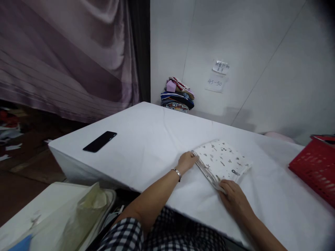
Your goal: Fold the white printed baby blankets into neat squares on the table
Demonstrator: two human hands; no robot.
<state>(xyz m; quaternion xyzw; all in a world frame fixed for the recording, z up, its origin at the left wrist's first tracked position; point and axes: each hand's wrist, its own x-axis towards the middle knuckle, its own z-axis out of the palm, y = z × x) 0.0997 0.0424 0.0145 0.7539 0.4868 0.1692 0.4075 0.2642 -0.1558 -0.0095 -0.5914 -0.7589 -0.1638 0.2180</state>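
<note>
A white cloth point(222, 158) printed with small brown and grey shapes lies folded in layers on the white-covered table point(146, 150). My left hand point(187, 161) pinches the layered edge at its near left corner. At the near right corner, my right hand point(232, 197) grips the same folded edge, fingers on top and thumb hidden. A small dark ring-shaped mark shows near the cloth's right side. Whether the cloth is a garment or a plain piece, I cannot tell.
A black phone point(99, 141) lies at the table's left. Folded fabrics point(178, 96) are stacked at the far corner by the wall. A red plastic basket point(315, 167) stands on the right. Below left is a white surface point(49, 205) with a pale bag point(90, 205).
</note>
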